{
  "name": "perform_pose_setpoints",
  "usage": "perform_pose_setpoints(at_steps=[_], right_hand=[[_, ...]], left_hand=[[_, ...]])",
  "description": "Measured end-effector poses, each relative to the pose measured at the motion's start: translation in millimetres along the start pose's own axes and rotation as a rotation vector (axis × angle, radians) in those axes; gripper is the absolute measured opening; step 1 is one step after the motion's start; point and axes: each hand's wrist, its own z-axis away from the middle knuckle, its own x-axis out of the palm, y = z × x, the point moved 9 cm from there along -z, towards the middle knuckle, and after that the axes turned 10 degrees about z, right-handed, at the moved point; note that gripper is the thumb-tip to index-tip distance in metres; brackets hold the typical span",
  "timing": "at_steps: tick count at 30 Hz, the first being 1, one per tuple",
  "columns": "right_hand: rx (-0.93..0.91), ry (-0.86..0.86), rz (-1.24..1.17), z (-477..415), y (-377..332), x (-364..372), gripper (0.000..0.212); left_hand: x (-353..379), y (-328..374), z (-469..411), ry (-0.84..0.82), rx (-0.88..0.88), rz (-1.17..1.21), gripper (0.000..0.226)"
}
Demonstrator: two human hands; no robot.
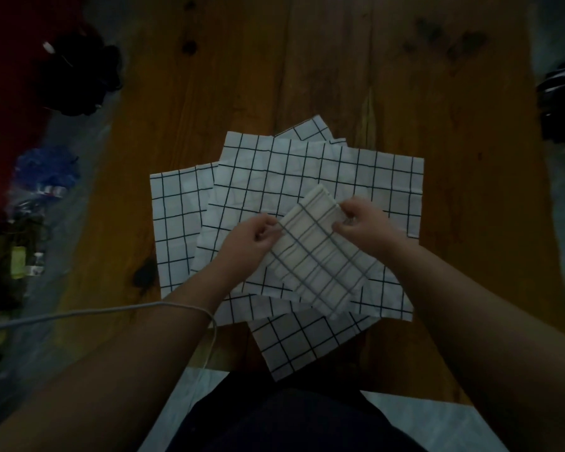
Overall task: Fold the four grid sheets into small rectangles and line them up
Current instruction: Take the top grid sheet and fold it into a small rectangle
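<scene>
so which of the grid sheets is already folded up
The small folded sheet pinched between left hand and right hand; the others lie flat, spread out underneath.

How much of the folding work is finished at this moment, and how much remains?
Done: nothing is lined up yet. In hand: the left hand and right hand pinch a folded grid sheet, a narrow rectangle held above the pile. Left: the flat grid sheets lie spread and overlapping on the wooden table, still unfolded; how many there are is hard to tell. Then comes making the row.
</scene>
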Motion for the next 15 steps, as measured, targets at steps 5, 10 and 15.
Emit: perform_pose_setpoints(at_steps=[5,10,15], right_hand=[[0.071,0.025,-0.166,47,16,4,0.009],[0.241,0.104,-0.255,82,49,19,0.012],[0.362,0.154,-0.239,93,71,28,0.025]], left_hand=[[6,-1,-16,0.12,-0.035,0.018,0.006],[30,18,-34,0.16,0.053,0.012,0.016],[56,10,-35,0.09,0.056,-0.11,0.048]])
